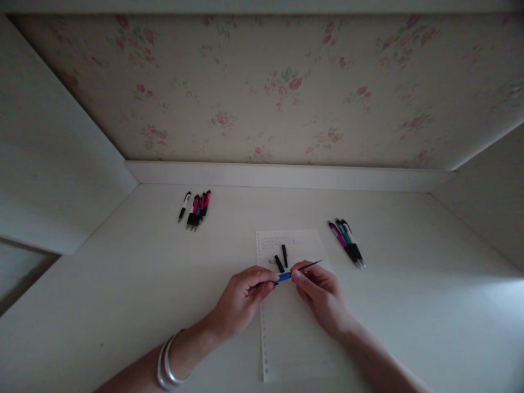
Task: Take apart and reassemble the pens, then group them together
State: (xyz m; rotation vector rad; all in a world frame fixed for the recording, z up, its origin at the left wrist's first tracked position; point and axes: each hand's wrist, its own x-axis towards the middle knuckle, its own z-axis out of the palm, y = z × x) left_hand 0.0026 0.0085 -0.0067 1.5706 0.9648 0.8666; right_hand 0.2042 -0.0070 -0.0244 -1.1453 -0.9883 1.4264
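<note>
While a bright blue pen barrel [284, 277] is being gripped between thumb and fingers by the left hand [245, 297], a thin dark refill [310, 265] is being pinched at its right end by the right hand [321, 295]. Both are being held over a partly written sheet of paper [303, 338], near two black pen parts [279, 263]. The sheet is being supported by a white desk [143, 284], with a left pen cluster [195, 204] and a right pen cluster [349, 243]; behind, floral wallpaper [245, 87] is being dimly lit.

Head cam, fwd & down over desk [143, 284], fairly close.
</note>
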